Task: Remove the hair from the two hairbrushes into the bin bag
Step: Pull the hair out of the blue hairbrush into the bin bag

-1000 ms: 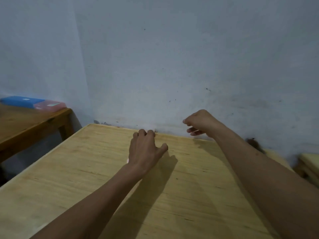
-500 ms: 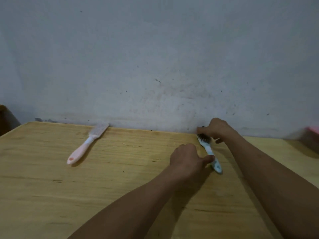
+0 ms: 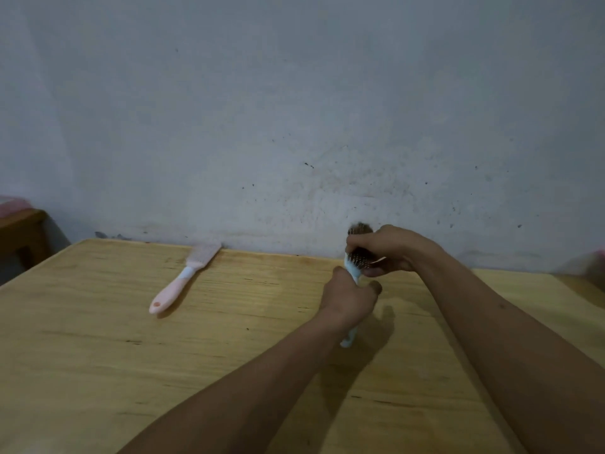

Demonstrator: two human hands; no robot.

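- The left hand (image 3: 350,298) is closed in a fist around the handle of the blue brush (image 3: 355,273) and holds it up off the table (image 3: 98,355).
- The right hand (image 3: 389,249) is curled over the brush head, with its fingers (image 3: 355,242) pinched on the bristles.
- Dark hair (image 3: 360,228) sticks out at the top of the brush.
- The pink brush (image 3: 183,280) lies flat on the table, well to the left, its head by the wall (image 3: 294,93).
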